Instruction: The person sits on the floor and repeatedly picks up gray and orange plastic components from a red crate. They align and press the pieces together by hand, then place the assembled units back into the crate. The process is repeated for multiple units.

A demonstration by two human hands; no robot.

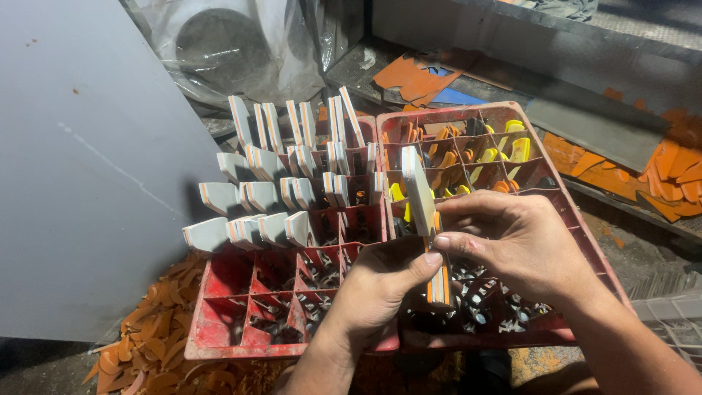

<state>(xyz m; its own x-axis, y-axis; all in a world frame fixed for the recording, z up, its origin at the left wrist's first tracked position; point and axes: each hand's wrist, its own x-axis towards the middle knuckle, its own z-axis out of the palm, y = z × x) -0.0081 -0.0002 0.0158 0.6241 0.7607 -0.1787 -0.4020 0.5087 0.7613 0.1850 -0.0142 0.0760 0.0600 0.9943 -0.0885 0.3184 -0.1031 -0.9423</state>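
Both of my hands hold one long flat piece, white on its face with orange and white layers along its edge, standing upright over two red divided crates. My left hand grips its lower part from the left, thumb pressed against it. My right hand pinches it from the right with fingers curled. The left red crate has several similar white-and-orange pieces standing in its far compartments. The right red crate holds yellow and orange bits at the back and small dark metal parts near my hands.
A large grey panel leans on the left. Orange offcuts lie piled on the floor beside the left crate, and more orange scraps lie at the right. A clear plastic bag sits behind the crates. A grey mesh crate corner shows at lower right.
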